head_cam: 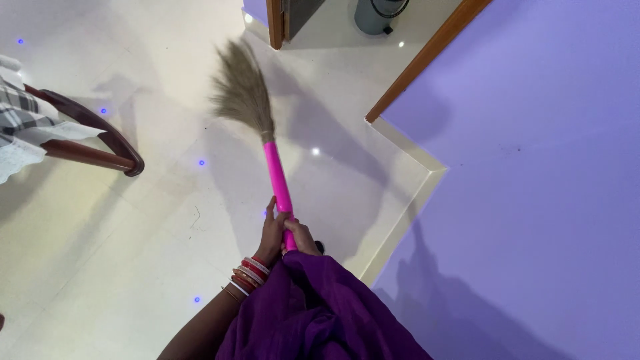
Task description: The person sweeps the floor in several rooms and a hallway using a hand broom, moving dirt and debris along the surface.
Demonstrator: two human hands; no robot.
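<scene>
both hands clasping pink-handled broom

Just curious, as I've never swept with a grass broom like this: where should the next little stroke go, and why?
Probably a short pull back toward the feet. Both the left hand and right hand grip the pink handle, and the bristles are stretched far out on the pale floor near the doorway.

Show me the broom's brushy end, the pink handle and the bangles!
brushy end (241, 90): head view, middle of the bristles.
pink handle (276, 177): head view, bare upper part.
bangles (249, 275): head view, on the left wrist.
</scene>
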